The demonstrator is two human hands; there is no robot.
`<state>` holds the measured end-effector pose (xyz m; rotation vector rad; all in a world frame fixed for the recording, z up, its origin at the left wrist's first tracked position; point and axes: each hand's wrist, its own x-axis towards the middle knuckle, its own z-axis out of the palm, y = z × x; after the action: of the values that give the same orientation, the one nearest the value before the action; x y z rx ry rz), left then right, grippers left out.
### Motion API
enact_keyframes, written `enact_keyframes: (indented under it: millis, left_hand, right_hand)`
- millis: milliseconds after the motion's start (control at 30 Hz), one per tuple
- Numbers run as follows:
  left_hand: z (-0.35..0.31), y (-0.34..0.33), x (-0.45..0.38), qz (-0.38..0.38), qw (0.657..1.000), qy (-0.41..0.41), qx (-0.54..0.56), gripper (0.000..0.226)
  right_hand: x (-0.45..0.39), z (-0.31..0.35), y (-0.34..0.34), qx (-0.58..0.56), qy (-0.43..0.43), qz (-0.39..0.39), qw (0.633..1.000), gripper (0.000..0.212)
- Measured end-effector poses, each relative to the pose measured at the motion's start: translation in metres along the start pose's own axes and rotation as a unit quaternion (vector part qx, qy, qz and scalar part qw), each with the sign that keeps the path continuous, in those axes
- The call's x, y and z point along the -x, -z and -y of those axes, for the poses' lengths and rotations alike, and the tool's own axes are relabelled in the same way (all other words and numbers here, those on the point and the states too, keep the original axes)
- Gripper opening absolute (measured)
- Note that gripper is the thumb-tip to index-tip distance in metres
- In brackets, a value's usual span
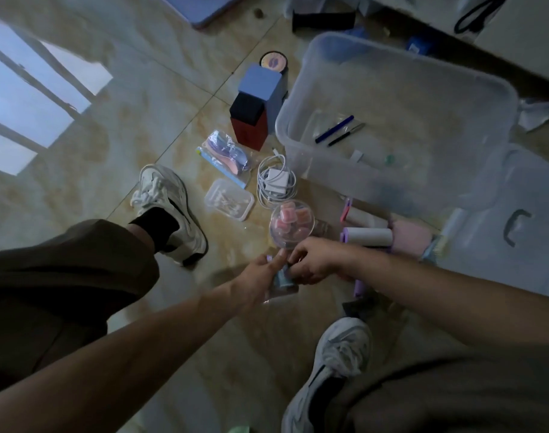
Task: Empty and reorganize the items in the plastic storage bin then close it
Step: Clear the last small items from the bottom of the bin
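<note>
The clear plastic storage bin (301,89) stands open on the floor at the upper right, with two pens (335,129) and a few small items inside. Its clear lid (516,232) lies to the right. Low in the middle, my left hand (260,276) and my right hand (316,260) meet over a small clear packet with a bluish item (282,281); both hands grip it. Just above them sits a round clear container (291,225) with pink pieces inside.
Laid out on the tiled floor are a white charger with coiled cable (276,182), a clear box of cotton swabs (229,200), a bagged purple item (226,151), a red-and-black box (249,125), a blue box (262,84), and white rolls (370,237). My shoes (170,210) flank them.
</note>
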<state>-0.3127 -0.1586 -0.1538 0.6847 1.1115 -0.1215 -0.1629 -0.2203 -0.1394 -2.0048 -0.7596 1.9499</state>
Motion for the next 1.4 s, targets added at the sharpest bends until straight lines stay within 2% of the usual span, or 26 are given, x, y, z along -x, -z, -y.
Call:
enact_keyframes:
  millis: [100, 200, 233, 300, 400, 500, 633, 733, 867, 967, 1100, 1300, 1400]
  left_hand:
    - [0.01, 0.007, -0.012, -0.004, 1.0, -0.007, -0.006, 0.05]
    - [0.02, 0.01, -0.022, 0.001, 0.999, -0.021, -0.044, 0.027]
    - [0.022, 0.011, -0.025, -0.005, 0.998, -0.026, -0.06, 0.026]
    - [0.028, 0.015, -0.032, 0.0, 0.997, -0.021, -0.079, 0.039]
    - [0.033, 0.021, -0.041, 0.008, 0.996, 0.003, -0.09, 0.047]
    - [0.038, 0.026, -0.054, -0.016, 0.996, 0.028, -0.082, 0.041]
    - [0.04, 0.033, -0.071, -0.086, 0.992, 0.043, -0.082, 0.036]
    - [0.037, 0.039, -0.082, -0.124, 0.988, 0.026, -0.089, 0.022]
    - [0.033, 0.044, -0.098, -0.14, 0.984, 0.001, -0.113, 0.029]
    - [0.033, 0.041, -0.111, -0.17, 0.977, -0.035, -0.121, 0.023]
    - [0.034, 0.041, -0.123, -0.171, 0.976, -0.028, -0.135, 0.026]
    - [0.028, 0.034, -0.117, -0.215, 0.965, -0.039, -0.144, 0.029]
    - [0.032, 0.036, -0.114, -0.203, 0.958, -0.049, -0.199, 0.023]
  right_hand:
    - [-0.008, -0.012, -0.008, -0.071, -0.019, -0.016, 0.997, 0.018]
    - [-0.015, -0.021, -0.014, -0.142, -0.049, 0.013, 0.989, 0.003]
    - [-0.019, -0.025, -0.015, -0.161, -0.053, 0.02, 0.985, 0.003]
    - [-0.026, -0.033, -0.018, -0.182, -0.059, 0.022, 0.981, 0.001]
    - [-0.032, -0.044, -0.017, -0.19, -0.065, 0.01, 0.98, 0.012]
    - [-0.037, -0.051, -0.014, -0.154, -0.085, -0.053, 0.983, 0.016]
    - [-0.051, -0.056, -0.007, -0.049, -0.116, -0.191, 0.974, 0.015]
    - [-0.06, -0.056, -0.002, 0.06, -0.144, -0.26, 0.953, 0.036]
    - [-0.079, -0.056, -0.003, 0.053, -0.172, -0.317, 0.931, 0.039]
    - [-0.092, -0.058, -0.005, 0.021, -0.16, -0.362, 0.918, 0.054]
    - [-0.097, -0.06, -0.008, 0.028, -0.124, -0.392, 0.911, 0.059]
    - [-0.087, -0.057, -0.016, 0.134, -0.083, -0.408, 0.899, 0.059]
    - [-0.086, -0.054, -0.023, 0.151, -0.055, -0.411, 0.897, 0.071]
